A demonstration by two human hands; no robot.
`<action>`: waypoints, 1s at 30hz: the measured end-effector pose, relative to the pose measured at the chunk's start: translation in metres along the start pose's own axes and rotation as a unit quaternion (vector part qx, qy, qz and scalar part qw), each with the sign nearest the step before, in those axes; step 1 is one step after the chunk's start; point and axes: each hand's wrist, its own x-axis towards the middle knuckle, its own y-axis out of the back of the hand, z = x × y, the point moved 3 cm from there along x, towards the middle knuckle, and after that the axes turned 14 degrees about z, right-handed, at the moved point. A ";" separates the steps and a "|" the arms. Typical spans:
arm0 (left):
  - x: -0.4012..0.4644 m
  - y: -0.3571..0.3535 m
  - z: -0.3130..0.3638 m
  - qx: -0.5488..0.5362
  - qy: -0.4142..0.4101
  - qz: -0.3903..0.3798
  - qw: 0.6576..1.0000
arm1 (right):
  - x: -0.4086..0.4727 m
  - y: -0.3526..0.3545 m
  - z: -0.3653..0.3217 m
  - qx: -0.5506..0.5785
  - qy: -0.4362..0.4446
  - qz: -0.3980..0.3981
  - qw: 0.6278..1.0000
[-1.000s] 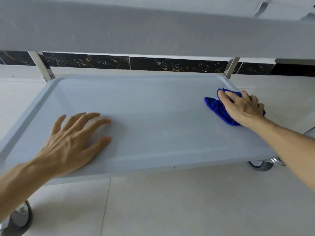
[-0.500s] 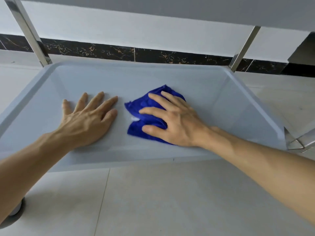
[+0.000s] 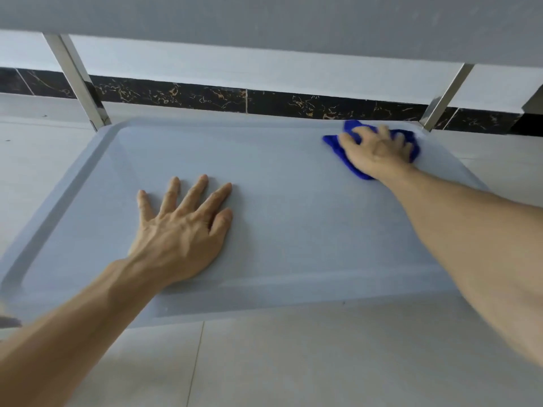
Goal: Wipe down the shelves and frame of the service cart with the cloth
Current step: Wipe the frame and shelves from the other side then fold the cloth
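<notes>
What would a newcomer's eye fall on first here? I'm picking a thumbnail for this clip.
The vivid blue cloth stands out first, bunched under the right hand at the far right corner of the grey shelf. Next comes the left hand, spread flat on the shelf's near left part. Behind, a black marbled baseboard runs along the wall.

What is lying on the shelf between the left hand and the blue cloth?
Nothing: in the head view only bare grey shelf separates the flat left hand from the blue cloth under the right hand.
</notes>
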 end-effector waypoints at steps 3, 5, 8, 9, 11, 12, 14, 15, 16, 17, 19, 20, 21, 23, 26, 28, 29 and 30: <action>-0.003 0.007 0.002 -0.037 0.013 0.025 0.999 | -0.024 -0.012 -0.071 0.047 0.157 0.008 0.986; -0.002 0.012 0.000 -0.083 0.049 0.045 0.994 | -0.059 -0.008 -0.109 0.086 0.272 0.014 0.958; 0.000 0.018 -0.001 -0.179 0.096 0.081 0.976 | -0.118 0.010 -0.122 0.136 0.396 -0.012 0.908; 0.000 0.020 -0.001 -0.207 0.105 0.090 0.968 | -0.136 0.018 -0.117 0.161 0.422 -0.029 0.892; 0.000 0.026 -0.004 -0.273 0.138 0.110 0.946 | -0.164 0.035 -0.099 0.251 0.434 -0.091 0.861; -0.002 0.029 -0.004 -0.301 0.155 0.121 0.933 | -0.172 0.045 -0.086 0.310 0.409 -0.117 0.850; -0.007 0.038 0.004 -0.305 0.130 0.153 0.931 | -0.170 0.059 -0.052 0.363 0.322 -0.082 0.870; -0.010 0.042 0.016 -0.287 0.082 0.156 0.942 | -0.160 0.062 -0.031 0.340 0.270 -0.038 0.900; -0.012 0.044 0.032 -0.264 0.023 0.143 0.954 | -0.149 0.064 -0.010 0.286 0.221 -0.006 0.932; -0.013 0.041 0.050 -0.231 -0.034 0.113 0.966 | -0.142 0.062 0.009 0.220 0.181 0.002 0.958; -0.010 0.025 0.081 -0.127 -0.108 0.044 0.985 | -0.138 0.053 0.034 0.125 0.153 -0.011 0.980; -0.006 0.017 0.092 -0.083 -0.124 0.028 0.988 | -0.139 0.047 0.040 0.100 0.155 -0.011 0.983; -0.001 0.011 0.100 -0.063 -0.131 0.029 0.989 | -0.142 0.043 0.043 0.089 0.154 -0.009 0.984; 0.009 0.004 0.110 -0.054 -0.150 0.051 0.986 | -0.145 0.040 0.043 0.081 0.162 0.010 0.983; 0.033 -0.007 0.120 -0.042 -0.186 0.060 0.980 | -0.143 0.039 0.042 0.079 0.168 0.025 0.982; 0.060 -0.014 0.122 -0.040 -0.193 0.052 0.979 | -0.142 0.041 0.042 0.082 0.166 0.026 0.982; 0.076 -0.016 0.118 -0.040 -0.186 0.050 0.981 | -0.143 0.041 0.042 0.081 0.163 0.020 0.983; 0.092 -0.018 0.111 -0.042 -0.174 0.055 0.982 | -0.143 0.042 0.042 0.079 0.157 0.008 0.984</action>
